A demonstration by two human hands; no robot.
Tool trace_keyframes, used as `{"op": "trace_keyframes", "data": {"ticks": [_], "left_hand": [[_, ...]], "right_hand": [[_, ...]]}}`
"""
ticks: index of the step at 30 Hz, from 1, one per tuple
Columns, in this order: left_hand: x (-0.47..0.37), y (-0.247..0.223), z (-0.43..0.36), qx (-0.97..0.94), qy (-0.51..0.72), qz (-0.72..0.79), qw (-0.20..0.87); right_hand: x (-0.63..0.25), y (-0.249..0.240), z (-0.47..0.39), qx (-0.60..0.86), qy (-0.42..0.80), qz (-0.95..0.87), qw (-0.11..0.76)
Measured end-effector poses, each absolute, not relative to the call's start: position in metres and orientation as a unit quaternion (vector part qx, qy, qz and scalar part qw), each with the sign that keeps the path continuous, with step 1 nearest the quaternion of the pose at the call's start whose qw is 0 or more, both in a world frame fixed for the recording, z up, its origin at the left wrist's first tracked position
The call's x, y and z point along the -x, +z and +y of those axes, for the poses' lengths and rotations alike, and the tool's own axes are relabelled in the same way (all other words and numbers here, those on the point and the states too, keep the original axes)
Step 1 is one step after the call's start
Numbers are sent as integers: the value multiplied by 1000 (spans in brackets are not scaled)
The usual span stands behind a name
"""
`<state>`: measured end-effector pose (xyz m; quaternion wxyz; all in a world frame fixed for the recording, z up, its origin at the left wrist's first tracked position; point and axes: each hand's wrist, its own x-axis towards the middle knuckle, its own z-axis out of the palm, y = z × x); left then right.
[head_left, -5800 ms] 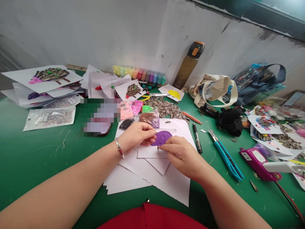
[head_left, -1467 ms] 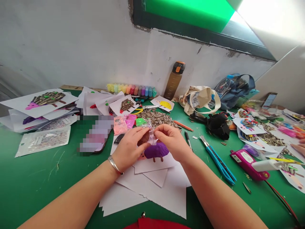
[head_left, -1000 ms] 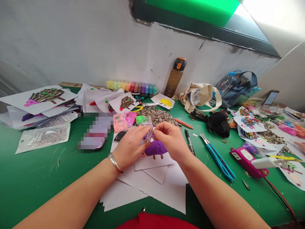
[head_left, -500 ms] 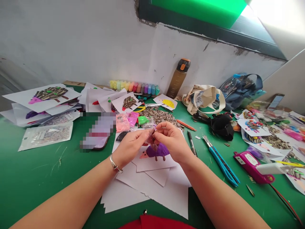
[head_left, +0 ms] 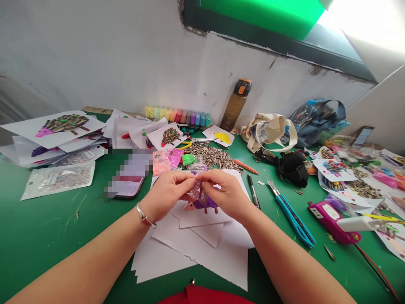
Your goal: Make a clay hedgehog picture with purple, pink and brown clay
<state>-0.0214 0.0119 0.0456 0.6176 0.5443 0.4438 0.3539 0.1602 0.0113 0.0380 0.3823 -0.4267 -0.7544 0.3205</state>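
Note:
Both hands pinch a small clear plastic bag with something brownish inside, held above the papers in front of me. My left hand closes thumb and fingers on the bag's left side. My right hand grips its right side the same way. Beneath them, partly hidden, a purple clay hedgehog with a pink face and brown legs lies on a white sheet. More white paper sheets are stacked under it. Just beyond my hands are a green clay packet, a pink clay packet and a pile of sunflower seeds.
To the left lie a phone, a beaded packet and stacked hedgehog pictures. To the right are a pen, a blue utility knife and a magenta glue device. A bottle stands by the wall.
My hands have shifted slightly, and the fingertips now meet across the bag's top. The bag hangs lower and more of it shows. The camera view has moved a little.

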Motion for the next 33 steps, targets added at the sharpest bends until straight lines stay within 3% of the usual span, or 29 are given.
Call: {"op": "trace_keyframes", "data": {"ticks": [2, 5, 8, 10, 14, 18, 22, 29, 33], "left_hand": [[21, 47, 11, -587, 340, 468, 566], [21, 46, 9, -684, 321, 523, 393], [21, 44, 7, -759, 318, 522, 224], [21, 42, 6, -779, 320, 508, 182], [18, 44, 2, -778, 321, 498, 211], [15, 47, -1, -737, 330, 503, 309], [14, 49, -3, -719, 347, 508, 323], [15, 44, -3, -772, 351, 479, 227], [15, 40, -2, -796, 344, 457, 200]], "right_hand": [[-161, 40, 11, 430, 297, -769, 369], [-162, 41, 9, 437, 310, -770, 347], [-161, 43, 8, 447, 427, -700, 357], [-158, 45, 6, 452, 488, -633, 395], [-151, 47, 0, 457, 390, -648, 468], [-148, 47, -3, 427, 176, -774, 434], [-150, 45, -3, 445, 80, -788, 419], [-147, 40, -1, 500, 115, -756, 405], [-147, 41, 2, 533, 274, -699, 391]]}}
